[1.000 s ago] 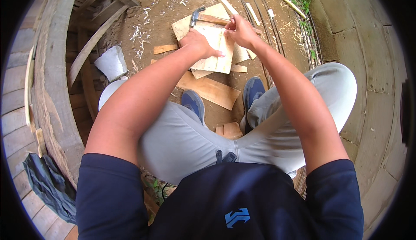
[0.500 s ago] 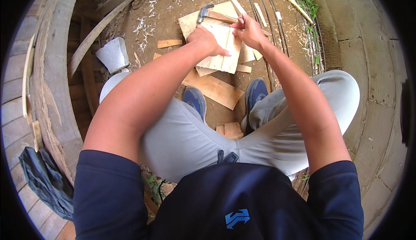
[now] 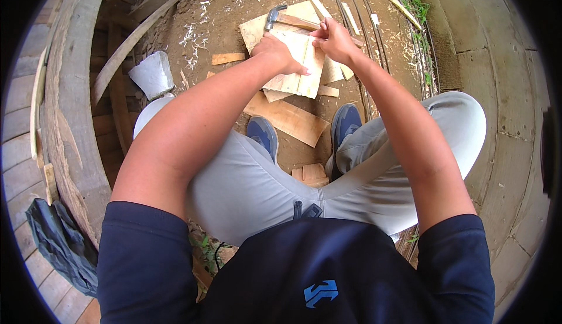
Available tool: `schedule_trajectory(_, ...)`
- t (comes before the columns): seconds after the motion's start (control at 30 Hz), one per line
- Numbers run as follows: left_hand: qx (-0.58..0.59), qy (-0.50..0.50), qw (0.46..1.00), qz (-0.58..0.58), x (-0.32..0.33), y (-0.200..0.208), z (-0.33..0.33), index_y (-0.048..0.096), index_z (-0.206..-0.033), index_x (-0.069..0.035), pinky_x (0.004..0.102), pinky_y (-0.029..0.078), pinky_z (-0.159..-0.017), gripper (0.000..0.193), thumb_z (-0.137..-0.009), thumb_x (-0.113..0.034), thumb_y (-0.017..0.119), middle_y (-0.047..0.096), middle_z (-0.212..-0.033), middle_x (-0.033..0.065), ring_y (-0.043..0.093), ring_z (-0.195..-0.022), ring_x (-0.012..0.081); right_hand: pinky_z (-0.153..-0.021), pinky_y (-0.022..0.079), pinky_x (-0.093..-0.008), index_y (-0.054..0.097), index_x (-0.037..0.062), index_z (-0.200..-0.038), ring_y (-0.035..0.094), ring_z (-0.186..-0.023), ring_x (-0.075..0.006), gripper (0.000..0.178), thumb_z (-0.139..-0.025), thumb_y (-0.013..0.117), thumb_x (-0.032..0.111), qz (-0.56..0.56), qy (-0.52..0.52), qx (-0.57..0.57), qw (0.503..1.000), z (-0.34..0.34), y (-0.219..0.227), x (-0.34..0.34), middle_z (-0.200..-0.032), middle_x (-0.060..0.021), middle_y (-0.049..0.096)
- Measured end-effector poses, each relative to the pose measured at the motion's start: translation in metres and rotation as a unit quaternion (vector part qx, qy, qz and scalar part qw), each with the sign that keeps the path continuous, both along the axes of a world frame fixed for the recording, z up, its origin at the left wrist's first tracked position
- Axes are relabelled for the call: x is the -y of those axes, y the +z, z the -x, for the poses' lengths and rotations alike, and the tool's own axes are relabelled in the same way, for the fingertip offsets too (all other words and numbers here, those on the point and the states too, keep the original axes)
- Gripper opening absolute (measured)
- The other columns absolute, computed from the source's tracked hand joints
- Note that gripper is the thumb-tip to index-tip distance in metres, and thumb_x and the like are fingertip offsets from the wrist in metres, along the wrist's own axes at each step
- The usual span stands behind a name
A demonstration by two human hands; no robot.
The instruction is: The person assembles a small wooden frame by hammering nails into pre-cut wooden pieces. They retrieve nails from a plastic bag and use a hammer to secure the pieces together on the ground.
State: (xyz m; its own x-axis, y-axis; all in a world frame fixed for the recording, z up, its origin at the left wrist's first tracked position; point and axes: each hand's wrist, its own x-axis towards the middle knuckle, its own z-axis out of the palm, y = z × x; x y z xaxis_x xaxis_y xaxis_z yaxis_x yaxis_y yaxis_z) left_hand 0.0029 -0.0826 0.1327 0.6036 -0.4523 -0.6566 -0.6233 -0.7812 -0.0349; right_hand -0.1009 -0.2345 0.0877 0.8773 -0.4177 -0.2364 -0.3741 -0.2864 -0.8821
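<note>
A pale wooden board [image 3: 307,84] with a dark line down it lies over other wood pieces on the ground before me. My left hand [image 3: 275,56] grips its left side, thumb stretched across the top face. At the board's upper right edge, my right hand [image 3: 336,43] is closed with its fingertips pinched together; what they hold, if anything, is too small to make out. Just beyond both hands lies a claw hammer [image 3: 298,21], its dark head to the left, its wooden handle partly behind my right fingers. A wider board [image 3: 254,29] lies underneath.
Wood offcuts [image 3: 288,120] lie around my shoes [image 3: 345,122]. A whitish stone block [image 3: 153,76] sits by my left knee. Long dark rods [image 3: 371,25] run along the right, beside a paved strip [image 3: 486,90]. Timber framing [image 3: 70,90] and a dark plastic sheet [image 3: 61,245] are at left.
Almost nothing differs. The view shifts very slightly, and both hands stay at the board in nearly the same pose.
</note>
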Motion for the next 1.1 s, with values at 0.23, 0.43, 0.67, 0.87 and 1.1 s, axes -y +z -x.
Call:
schedule_trajectory(0.23, -0.002, -0.003, 1.000, 0.017, 0.002, 0.009, 0.005, 0.032, -0.147, 0.017, 0.0351, 0.054, -0.099, 0.145, -0.055, -0.083, 0.082, 0.056, -0.140, 0.0201, 0.062, -0.126, 0.0269, -0.096, 0.052, -0.0411, 0.046, 0.0033, -0.103, 0.064, -0.113, -0.0317, 0.033, -0.085, 0.073, 0.005, 0.037, -0.082, -0.018, 0.996, 0.004, -0.008, -0.007, -0.116, -0.0203, 0.067)
schedule_trajectory(0.43, -0.009, -0.010, 1.000, 0.025, -0.001, 0.011, 0.004, 0.034, -0.144, 0.021, 0.0393, 0.052, -0.101, 0.145, -0.056, -0.084, 0.080, 0.054, -0.141, 0.0252, 0.060, -0.128, 0.0319, -0.108, 0.044, -0.0433, 0.040, -0.0177, -0.127, 0.056, -0.121, -0.0400, 0.085, -0.073, 0.085, 0.030, -0.014, -0.326, -0.108, 0.939, 0.019, -0.018, -0.051, -0.125, -0.0341, 0.053)
schedule_trajectory(0.67, 0.002, -0.011, 0.999, 0.039, -0.010, -0.001, 0.000, 0.032, -0.146, 0.019, 0.0414, 0.051, -0.103, 0.141, -0.061, -0.084, 0.077, 0.051, -0.144, 0.0265, 0.057, -0.132, 0.0336, -0.106, 0.046, -0.0391, 0.030, -0.0196, -0.133, 0.058, -0.121, -0.0367, 0.100, -0.071, 0.087, 0.036, -0.135, -0.322, -0.099, 0.932, 0.038, -0.013, -0.073, -0.128, -0.0357, 0.054)
schedule_trajectory(0.87, 0.022, -0.023, 0.998, 0.045, -0.011, -0.002, 0.006, 0.029, -0.151, 0.011, 0.0434, 0.051, -0.104, 0.138, -0.064, -0.085, 0.075, 0.050, -0.144, 0.0274, 0.057, -0.131, 0.0355, -0.101, 0.050, -0.0378, 0.029, -0.0195, -0.132, 0.060, -0.118, -0.0349, 0.100, -0.070, 0.088, 0.033, -0.143, -0.293, -0.085, 0.941, 0.044, -0.017, -0.071, -0.126, -0.0344, 0.054)
schedule_trajectory(1.1, -0.004, 0.067, 0.992, 0.108, -0.036, -0.014, 0.008, 0.012, -0.158, 0.001, 0.0459, 0.042, -0.112, 0.153, -0.054, -0.092, 0.074, 0.039, -0.153, 0.0257, 0.044, -0.141, 0.0369, -0.101, 0.050, -0.0379, 0.025, -0.0182, -0.131, 0.060, -0.118, -0.0343, 0.099, -0.071, 0.088, 0.029, -0.156, -0.269, -0.075, 0.947, 0.041, 0.006, -0.080, -0.125, -0.0332, 0.054)
